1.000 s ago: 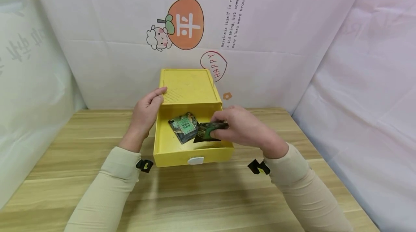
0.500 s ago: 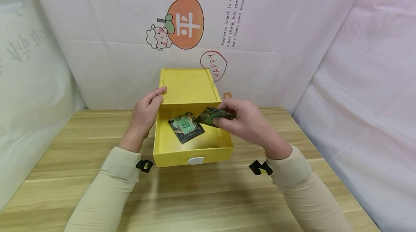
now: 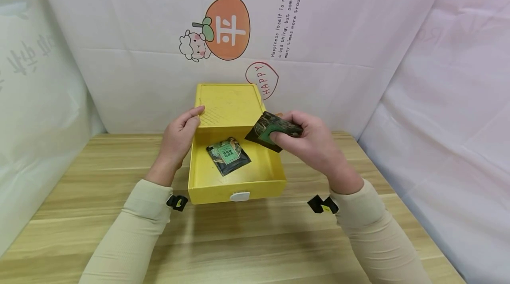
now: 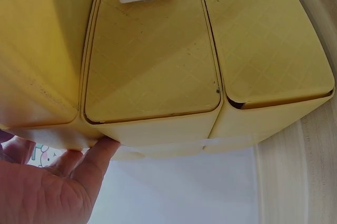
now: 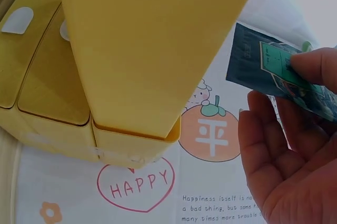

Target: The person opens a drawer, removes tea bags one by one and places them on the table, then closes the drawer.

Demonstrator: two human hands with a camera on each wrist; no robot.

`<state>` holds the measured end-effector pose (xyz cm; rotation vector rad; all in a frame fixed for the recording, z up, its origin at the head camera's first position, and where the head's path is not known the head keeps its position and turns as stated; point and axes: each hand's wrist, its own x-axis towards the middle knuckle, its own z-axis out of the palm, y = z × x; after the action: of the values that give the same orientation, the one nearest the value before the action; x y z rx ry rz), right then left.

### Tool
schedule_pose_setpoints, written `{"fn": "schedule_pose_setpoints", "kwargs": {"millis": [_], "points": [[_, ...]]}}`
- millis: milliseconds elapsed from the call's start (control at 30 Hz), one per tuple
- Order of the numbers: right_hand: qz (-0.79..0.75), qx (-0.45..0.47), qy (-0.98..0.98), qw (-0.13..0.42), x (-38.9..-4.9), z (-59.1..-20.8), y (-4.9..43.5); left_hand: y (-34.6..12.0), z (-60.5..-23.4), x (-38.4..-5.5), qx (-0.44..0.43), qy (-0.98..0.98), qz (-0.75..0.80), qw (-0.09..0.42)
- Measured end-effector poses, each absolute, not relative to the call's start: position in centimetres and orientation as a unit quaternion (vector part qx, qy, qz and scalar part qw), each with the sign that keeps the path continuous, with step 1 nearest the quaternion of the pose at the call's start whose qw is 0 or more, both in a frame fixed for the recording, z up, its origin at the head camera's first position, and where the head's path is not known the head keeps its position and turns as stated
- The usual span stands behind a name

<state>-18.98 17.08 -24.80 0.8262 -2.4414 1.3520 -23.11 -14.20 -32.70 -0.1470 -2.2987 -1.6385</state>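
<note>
My right hand [image 3: 318,142] pinches a dark flat sachet with a green label [image 3: 266,132], thumb on top. It holds the sachet raised over the right rim of the open drawer [image 3: 238,191]. The right wrist view shows the held sachet [image 5: 263,58] beside the raised yellow drawer, other fingers spread below it. A second, similar sachet [image 3: 228,156] lies flat inside the drawer. My left hand [image 3: 179,136] rests at the left upper edge of the yellow drawer cabinet [image 3: 235,105]. Its fingers [image 4: 97,163] touch the cabinet's side in the left wrist view.
Lower drawers [image 4: 152,50] with white handles stay closed beneath the pulled-out one. The cabinet stands at the back of a wooden table [image 3: 239,248], near a printed white cloth [image 3: 139,85]. Cloth walls rise at both sides.
My right hand has lifted its sachet up and to the right out of the drawer, uncovering more of the second sachet. My left hand has stayed at the cabinet.
</note>
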Motion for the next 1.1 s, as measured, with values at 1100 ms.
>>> {"fn": "schedule_pose_setpoints", "kwargs": {"millis": [1100], "points": [[0.641, 0.185, -0.74, 0.087, -21.8, -26.2, 19.7, -14.2, -32.9, -23.2, -0.055, -0.8, -0.577, 0.156]]}}
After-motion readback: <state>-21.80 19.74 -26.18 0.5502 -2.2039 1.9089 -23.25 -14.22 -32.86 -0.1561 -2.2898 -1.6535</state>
